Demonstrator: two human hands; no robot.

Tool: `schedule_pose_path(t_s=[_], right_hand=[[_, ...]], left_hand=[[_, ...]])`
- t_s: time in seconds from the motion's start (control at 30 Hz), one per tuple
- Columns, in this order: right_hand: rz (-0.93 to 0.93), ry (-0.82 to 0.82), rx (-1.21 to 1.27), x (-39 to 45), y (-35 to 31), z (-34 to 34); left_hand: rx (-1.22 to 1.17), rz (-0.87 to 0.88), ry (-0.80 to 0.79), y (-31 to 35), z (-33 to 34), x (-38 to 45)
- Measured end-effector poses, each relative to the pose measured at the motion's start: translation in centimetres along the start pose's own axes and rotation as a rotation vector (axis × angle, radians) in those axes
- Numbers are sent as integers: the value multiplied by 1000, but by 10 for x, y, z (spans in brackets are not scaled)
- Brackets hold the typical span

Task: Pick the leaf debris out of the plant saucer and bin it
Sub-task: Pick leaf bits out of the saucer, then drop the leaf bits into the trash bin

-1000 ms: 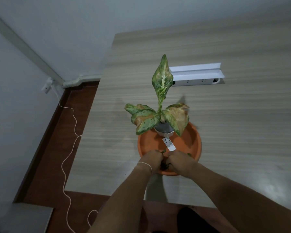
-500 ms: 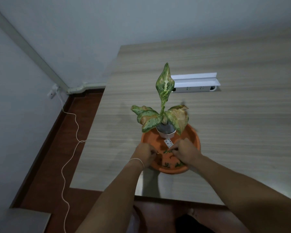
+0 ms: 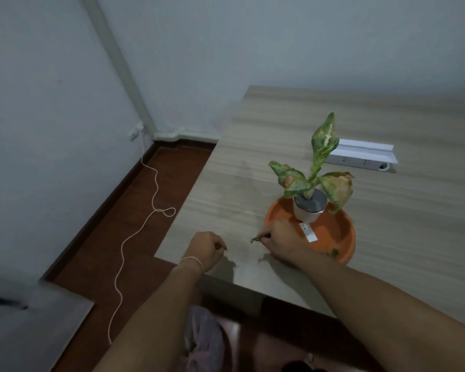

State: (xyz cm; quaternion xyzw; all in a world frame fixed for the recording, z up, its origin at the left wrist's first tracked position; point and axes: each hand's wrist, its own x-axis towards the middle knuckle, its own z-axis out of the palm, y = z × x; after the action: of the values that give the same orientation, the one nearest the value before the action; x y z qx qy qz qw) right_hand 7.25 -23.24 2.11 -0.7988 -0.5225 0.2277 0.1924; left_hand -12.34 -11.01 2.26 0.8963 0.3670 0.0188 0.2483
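An orange plant saucer sits near the table's front left corner, with a small white pot and a spotted leafy plant in it. A green leaf scrap lies inside the saucer's near rim. My right hand hovers just left of the saucer over the table, pinching a green piece of leaf debris in its fingertips. My left hand is further left at the table corner, fingers closed, with a small dark scrap showing at their tips.
A white tag leans from the pot into the saucer. A white power strip lies behind the plant. Below the table edge sits a pinkish bag-lined bin. A white cable trails over the brown floor at left.
Both hands have come out of the saucer and moved left over the table, the right one carrying a green scrap. The view has swung left and down.
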Motion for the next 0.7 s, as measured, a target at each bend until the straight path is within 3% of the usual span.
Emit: schedule_pose_path(t_s=[0.37,0.7], right_hand=[[-319,-221,-12,-3,-160,122],[-352,-304,-22,-5,-210,183]], left_hand=[[-128,-426,152,-127,-36,-150],[-217,-482,196,-160,-23,-188]])
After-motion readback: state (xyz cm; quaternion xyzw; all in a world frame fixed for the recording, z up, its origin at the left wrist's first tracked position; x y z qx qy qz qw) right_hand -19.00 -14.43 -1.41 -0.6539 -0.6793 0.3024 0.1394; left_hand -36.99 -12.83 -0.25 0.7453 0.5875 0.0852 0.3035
